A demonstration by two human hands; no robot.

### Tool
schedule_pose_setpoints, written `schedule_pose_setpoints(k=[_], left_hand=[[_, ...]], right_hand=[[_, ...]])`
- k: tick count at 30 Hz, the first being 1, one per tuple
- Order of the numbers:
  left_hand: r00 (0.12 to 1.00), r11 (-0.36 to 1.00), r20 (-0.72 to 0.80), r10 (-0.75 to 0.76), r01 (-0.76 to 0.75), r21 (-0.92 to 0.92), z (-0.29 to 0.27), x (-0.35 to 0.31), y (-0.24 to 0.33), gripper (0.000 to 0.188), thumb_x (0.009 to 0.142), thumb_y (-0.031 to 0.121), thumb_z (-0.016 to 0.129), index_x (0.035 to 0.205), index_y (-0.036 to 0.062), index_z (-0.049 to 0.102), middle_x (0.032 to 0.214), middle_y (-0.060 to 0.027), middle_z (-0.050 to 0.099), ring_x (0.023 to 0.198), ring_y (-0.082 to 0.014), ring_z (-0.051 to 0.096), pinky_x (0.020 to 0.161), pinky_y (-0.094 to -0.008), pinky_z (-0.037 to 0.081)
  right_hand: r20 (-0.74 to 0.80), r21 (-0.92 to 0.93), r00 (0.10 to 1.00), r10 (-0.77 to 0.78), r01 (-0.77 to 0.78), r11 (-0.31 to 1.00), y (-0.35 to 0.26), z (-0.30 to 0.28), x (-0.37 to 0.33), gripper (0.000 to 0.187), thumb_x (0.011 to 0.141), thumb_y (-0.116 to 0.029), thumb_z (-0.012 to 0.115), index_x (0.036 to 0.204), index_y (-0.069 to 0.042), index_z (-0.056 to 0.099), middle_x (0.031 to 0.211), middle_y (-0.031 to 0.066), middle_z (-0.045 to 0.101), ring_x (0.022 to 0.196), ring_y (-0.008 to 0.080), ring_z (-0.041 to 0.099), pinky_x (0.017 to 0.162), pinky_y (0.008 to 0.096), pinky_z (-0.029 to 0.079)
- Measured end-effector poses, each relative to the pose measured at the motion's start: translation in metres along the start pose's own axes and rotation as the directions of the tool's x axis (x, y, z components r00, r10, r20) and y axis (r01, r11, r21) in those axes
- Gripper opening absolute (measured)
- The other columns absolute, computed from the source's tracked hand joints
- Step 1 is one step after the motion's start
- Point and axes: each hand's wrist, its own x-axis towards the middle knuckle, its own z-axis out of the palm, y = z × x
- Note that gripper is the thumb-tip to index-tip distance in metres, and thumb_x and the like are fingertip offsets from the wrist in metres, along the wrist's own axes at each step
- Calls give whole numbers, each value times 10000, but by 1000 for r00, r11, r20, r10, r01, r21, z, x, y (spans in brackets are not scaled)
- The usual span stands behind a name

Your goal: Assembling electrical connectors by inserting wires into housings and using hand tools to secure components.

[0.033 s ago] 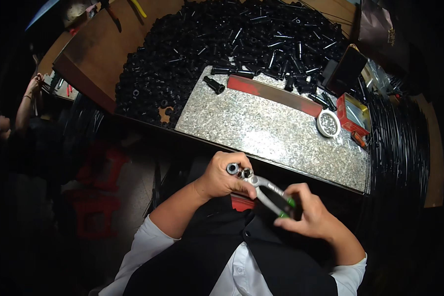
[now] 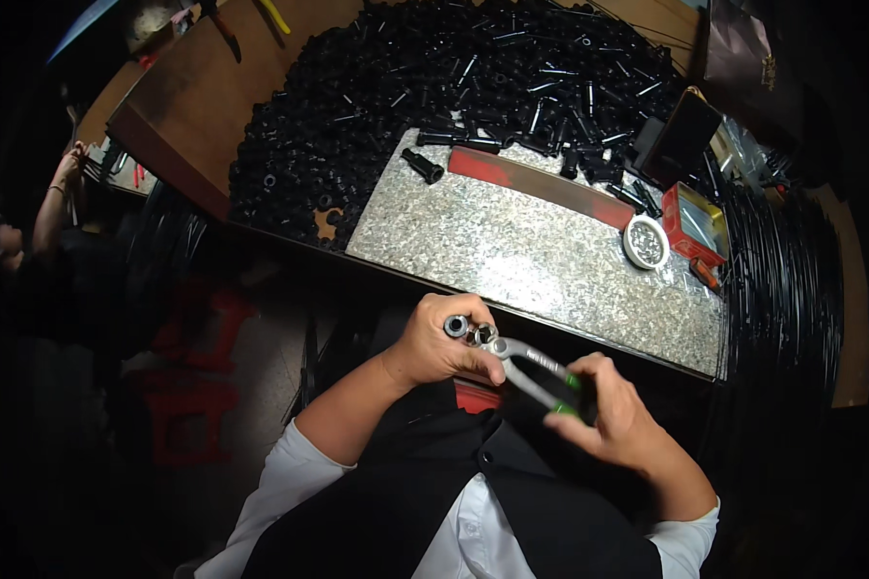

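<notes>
Heap of black parts (image 2: 434,82), behind speckled worktop (image 2: 463,232). Right hand (image 2: 616,413), slightly higher than a moment ago, pliers (image 2: 543,361) tilted up with it: squeeze seemingly incomplete; fingers half-curled over parted green-ended handles (image 2: 566,409). Left hand (image 2: 439,343), closed around tube (image 2: 456,326), thumb by plier head (image 2: 497,347). Pliers, between both hands, in front of worktop. Tube, open end upward in left grip.

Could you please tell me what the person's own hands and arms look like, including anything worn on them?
The left hand and right hand are bare, with no gloves, and no watch or bracelet shows on either wrist. The forearms are uncovered up to plain white sleeves, which end near the elbows. A dark vest covers the white shirt.
</notes>
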Motion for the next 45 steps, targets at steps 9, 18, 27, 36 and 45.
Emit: schedule_pose_setpoints(k=[9, 18, 27, 36, 45], left_hand=[[957, 987, 246, 156, -142, -76, -5, 3, -1, 579, 416, 377, 903, 798, 26, 647, 674, -37, 646, 572, -101, 607, 513, -223, 448], [990, 996, 114, 80, -76, -38, 2, 4, 1, 650, 460, 382, 905, 899, 22, 589, 633, 8, 594, 569, -40, 524, 513, -201, 397], [989, 992, 81, 125, -125, -6, 1, 2, -2, 631, 527, 380, 904, 944, 39, 575, 635, 37, 507, 566, -26, 458, 512, -194, 378], [977, 983, -106, 184, -185, -5, 8, -3, -10, 573, 557, 362, 896, 920, 37, 596, 607, 48, 461, 556, -27, 411, 498, -193, 343], [993, 995, -82, 88, -85, 45, 12, -2, -6, 844, 498, 532, 798, 1093, 0, 523, 534, 53, 391, 502, -36, 393, 490, -203, 341]], right_hand=[[734, 544, 651, 194, -734, 406, 30, 1, -6, 155, 882, -128, 619, 893, 0, 533, 745, 132, 631, 573, 219, 636, 528, 333, 515], [55, -297, 998, -12, 28, 954, 15, 3, 8, 746, 652, 104, 585, 1352, 4, 346, 1019, 203, 467, 945, 384, 511, 844, 409, 437], [297, -48, 948, 109, -100, 994, 8, -4, 20, 602, 719, 61, 516, 1305, 7, 388, 1021, 192, 475, 936, 382, 530, 821, 422, 446], [87, -111, 987, 137, -127, 986, 22, 21, 20, 387, 728, -58, 734, 1036, -8, 504, 862, 182, 591, 781, 399, 599, 659, 424, 482], [-150, -428, 986, -76, 4, 904, 37, 4, 19, 232, 774, -77, 700, 911, -16, 523, 759, 168, 561, 645, 372, 588, 558, 438, 462]])
